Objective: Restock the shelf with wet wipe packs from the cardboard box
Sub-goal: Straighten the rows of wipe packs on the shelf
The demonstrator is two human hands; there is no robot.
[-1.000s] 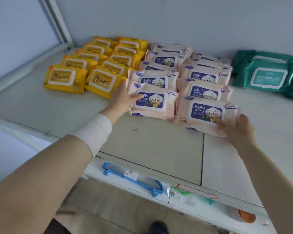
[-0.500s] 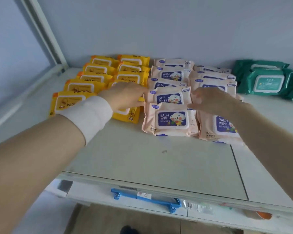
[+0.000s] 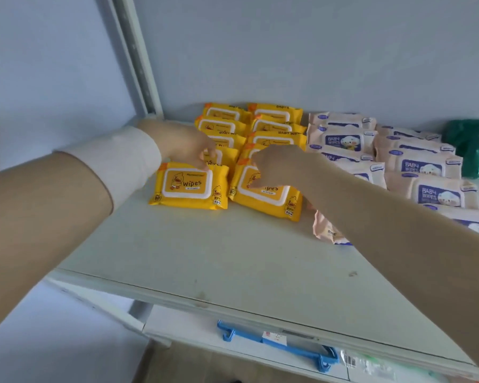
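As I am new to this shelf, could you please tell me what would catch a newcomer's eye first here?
Two rows of bright yellow wipe packs run back along the left of the shelf, and the left hand and right hand each touch a front pack there. Right of them lie pale pink baby wipe packs, with green packs at the far right.

1. Shelf (image 3: pixel 205 258) — a pale, scuffed board.
2. Yellow packs (image 3: pixel 277 117) lie flat at the back left in two columns, overlapping like tiles, white lid flaps up.
3. Front-left yellow pack (image 3: pixel 190 186) sits square to the edge; front-right yellow pack (image 3: pixel 271 200) is just beside it, slightly skewed.
4. Pink packs (image 3: pixel 423 165), marked "BABY WIPES", lie in overlapping columns right of the yellow.
5. Green packs (image 3: pixel 473 150) — far right, blurred.
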